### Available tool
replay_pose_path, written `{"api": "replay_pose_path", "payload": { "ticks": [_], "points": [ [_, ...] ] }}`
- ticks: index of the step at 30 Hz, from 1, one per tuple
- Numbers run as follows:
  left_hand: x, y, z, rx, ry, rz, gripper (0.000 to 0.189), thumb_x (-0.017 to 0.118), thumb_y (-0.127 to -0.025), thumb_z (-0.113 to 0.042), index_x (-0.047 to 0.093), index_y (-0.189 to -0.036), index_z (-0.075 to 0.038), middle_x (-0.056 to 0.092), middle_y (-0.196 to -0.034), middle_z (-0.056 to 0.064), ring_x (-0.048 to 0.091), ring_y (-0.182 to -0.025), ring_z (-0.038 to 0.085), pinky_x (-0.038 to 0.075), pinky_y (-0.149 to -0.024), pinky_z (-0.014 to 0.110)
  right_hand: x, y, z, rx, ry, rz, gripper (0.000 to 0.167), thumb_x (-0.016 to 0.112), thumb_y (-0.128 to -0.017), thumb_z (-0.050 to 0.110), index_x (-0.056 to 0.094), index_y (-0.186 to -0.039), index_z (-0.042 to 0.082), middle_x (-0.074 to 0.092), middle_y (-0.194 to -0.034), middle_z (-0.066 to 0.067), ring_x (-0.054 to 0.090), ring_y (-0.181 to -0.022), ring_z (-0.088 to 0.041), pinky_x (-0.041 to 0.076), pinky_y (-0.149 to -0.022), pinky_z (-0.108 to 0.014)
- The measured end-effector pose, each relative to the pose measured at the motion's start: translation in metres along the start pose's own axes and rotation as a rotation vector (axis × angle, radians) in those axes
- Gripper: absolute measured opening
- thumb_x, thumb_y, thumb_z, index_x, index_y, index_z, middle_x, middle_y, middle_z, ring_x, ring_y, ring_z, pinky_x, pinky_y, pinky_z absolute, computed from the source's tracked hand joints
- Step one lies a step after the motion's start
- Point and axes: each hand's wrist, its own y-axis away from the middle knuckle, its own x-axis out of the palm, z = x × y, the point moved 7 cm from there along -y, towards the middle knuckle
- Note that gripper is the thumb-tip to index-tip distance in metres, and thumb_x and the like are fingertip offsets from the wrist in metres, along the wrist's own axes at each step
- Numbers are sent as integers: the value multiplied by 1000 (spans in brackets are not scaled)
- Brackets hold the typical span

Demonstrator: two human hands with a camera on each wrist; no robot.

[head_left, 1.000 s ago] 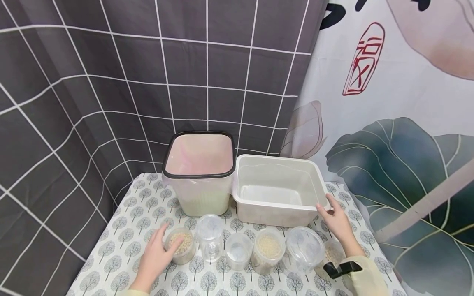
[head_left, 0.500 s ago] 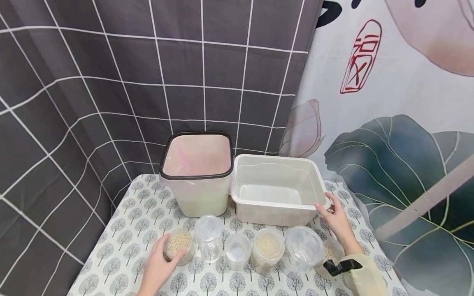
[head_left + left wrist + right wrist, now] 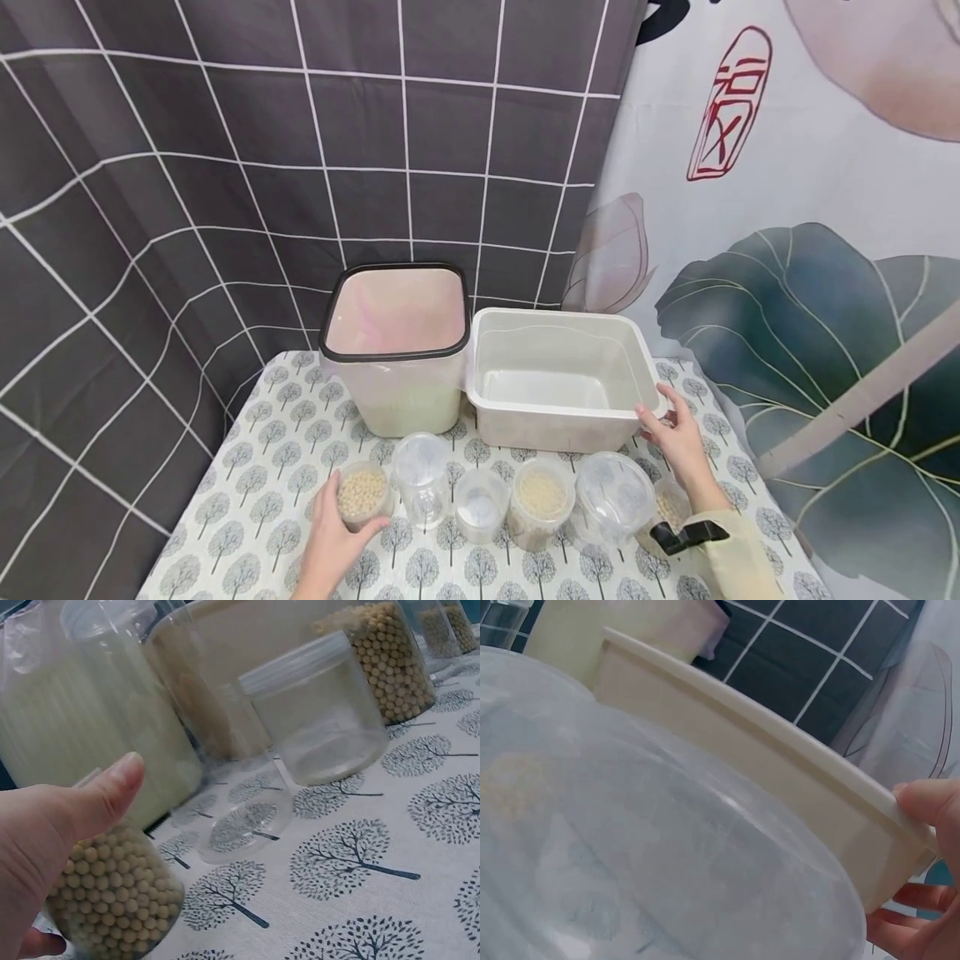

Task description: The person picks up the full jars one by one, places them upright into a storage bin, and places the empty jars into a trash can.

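My left hand grips a clear jar of round pale beans at the left end of the row, thumb on its near side and fingers on its left. In the left wrist view the thumb lies across the top of this jar. At the right, my right hand holds the front right corner of a white plastic tub, thumb on the rim and fingers beneath it. The tub's inside looks bare. In the right wrist view a clear jar lid hides much of the tub.
Beside the held jar stand a tall clear jar, a small clear jar, a bean jar and a wide clear jar. Another bean jar sits partly behind the right wrist. A black-rimmed bin stands left of the tub.
My left hand has moved right and closed around the bean jar, from spread fingers beside it. The right hand stays at the tub's corner. The head view has shifted slightly.
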Motion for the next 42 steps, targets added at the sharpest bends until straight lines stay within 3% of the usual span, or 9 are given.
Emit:
{"api": "replay_pose_path", "payload": {
  "ticks": [7,17,26,34,42],
  "points": [
    [2,-2,-3,-37,-21,16,117,83,-63,-44,13,-145,0,21,-142,28,33,-120,53,33,-87,67,-2,18,40,86,-68,31,77,60,-89,39,18,-148,14,39,-122,-21,57,-93,-15,52,-81,-30],
    [3,-3,-5,-46,-53,-61,105,83,-67,-34,20,-143,0,28,-138,26,36,-119,51,35,-90,63,0,16,33,107,-94,18,78,62,-87,41,20,-148,17,40,-122,-18,56,-93,-12,51,-81,-29],
    [0,-6,-3,-73,-32,-132,100,85,-62,-28,28,-139,-2,36,-134,22,43,-116,47,37,-90,62,1,19,40,140,-110,33,75,60,-90,36,18,-148,18,39,-123,-16,53,-83,3,50,-83,-27],
    [-22,-9,-10,-37,-36,-207,98,87,-60,-25,32,-137,-1,41,-131,24,44,-116,45,36,-91,62,1,18,38,142,-91,26,76,60,-89,39,17,-149,17,38,-126,-18,53,-87,-1,50,-83,-26],
    [-47,-15,-29,-58,-31,-151,101,86,-62,-29,28,-141,-5,37,-136,22,40,-119,46,33,-90,67,0,17,37,141,-92,22,76,60,-89,39,18,-148,17,38,-125,-17,53,-87,-2,50,-83,-27]
  ]
}}
